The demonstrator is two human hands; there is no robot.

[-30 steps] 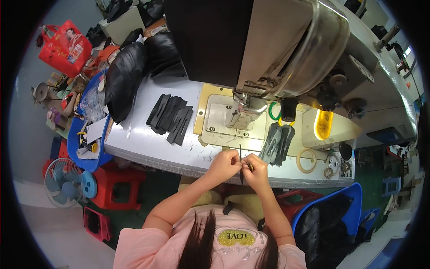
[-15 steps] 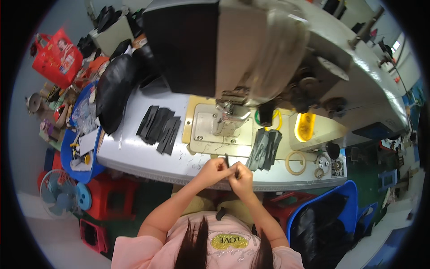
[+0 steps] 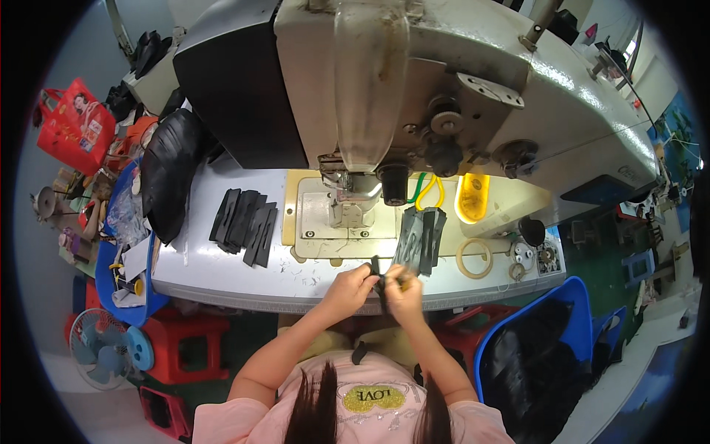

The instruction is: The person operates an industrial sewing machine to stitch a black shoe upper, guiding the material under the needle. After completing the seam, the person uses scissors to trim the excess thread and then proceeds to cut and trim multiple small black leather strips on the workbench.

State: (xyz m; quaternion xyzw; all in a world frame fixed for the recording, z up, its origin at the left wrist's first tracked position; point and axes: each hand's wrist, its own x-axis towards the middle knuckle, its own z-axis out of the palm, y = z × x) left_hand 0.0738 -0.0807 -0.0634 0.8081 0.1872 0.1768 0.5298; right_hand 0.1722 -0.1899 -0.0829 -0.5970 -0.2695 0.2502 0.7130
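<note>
In front of the table edge, a narrow black strip (image 3: 380, 285) is pinched between my two hands. My left hand (image 3: 350, 290) is closed on its left side, with thumb and finger pressed together. Closed too, and slightly blurred, my right hand (image 3: 404, 291) grips the strip from the right. Just beyond my right hand lies a stack of dark grey-black strips (image 3: 421, 240). Another group of black strips (image 3: 242, 224) is laid out at the left of the table. Between the two groups is the sewing machine's needle plate (image 3: 333, 222).
The sewing machine head (image 3: 370, 81) looms over the table (image 3: 214, 277). Right of the strips are a tape ring (image 3: 474, 257), a lit yellow tray (image 3: 473, 196) and yellow-handled scissors (image 3: 429, 194). Blue bins (image 3: 580, 296) stand on both sides; a red stool (image 3: 174, 344) and fan (image 3: 102, 348) sit lower left.
My hands have drawn slightly apart, and more of the black strip shows between them. The whole view has shifted, so the machine and table appear further left.
</note>
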